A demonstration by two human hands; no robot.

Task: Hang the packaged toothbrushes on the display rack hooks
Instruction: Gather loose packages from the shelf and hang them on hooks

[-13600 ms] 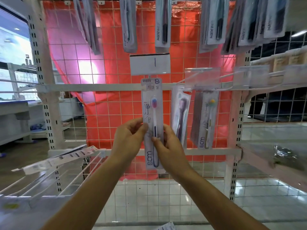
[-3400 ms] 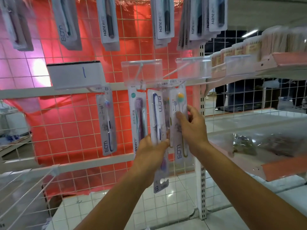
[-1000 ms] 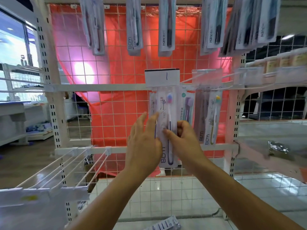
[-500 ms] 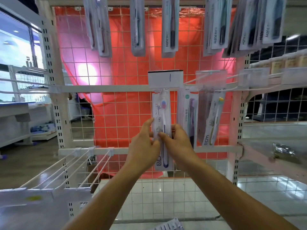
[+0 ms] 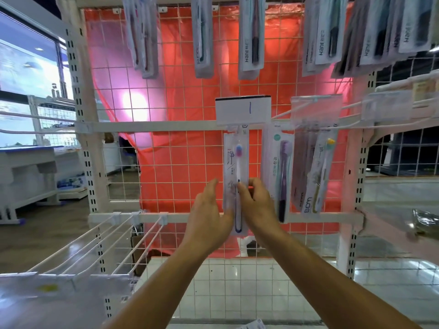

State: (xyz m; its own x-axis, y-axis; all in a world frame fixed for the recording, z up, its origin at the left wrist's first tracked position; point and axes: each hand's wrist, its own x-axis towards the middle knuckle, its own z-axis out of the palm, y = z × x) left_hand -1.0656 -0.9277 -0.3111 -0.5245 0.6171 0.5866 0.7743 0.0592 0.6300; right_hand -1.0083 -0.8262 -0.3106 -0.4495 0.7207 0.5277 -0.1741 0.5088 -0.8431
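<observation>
The hook behind the white label card (image 5: 243,110) was hidden, so whether the pink-headed toothbrush pack (image 5: 235,167) actually hung on it could not be told. The left hand (image 5: 209,219) covered that pack's lower left edge. The upper packs (image 5: 251,34) were cut off by the top edge.

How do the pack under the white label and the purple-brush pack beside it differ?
The pack under the white label holds a brush with a pink-and-blue head; the purple-brush pack holds an all-purple one. The left hand and right hand are at the first pack; the purple-brush pack hangs untouched. Both hang upright from the middle rail, side by side.
</observation>
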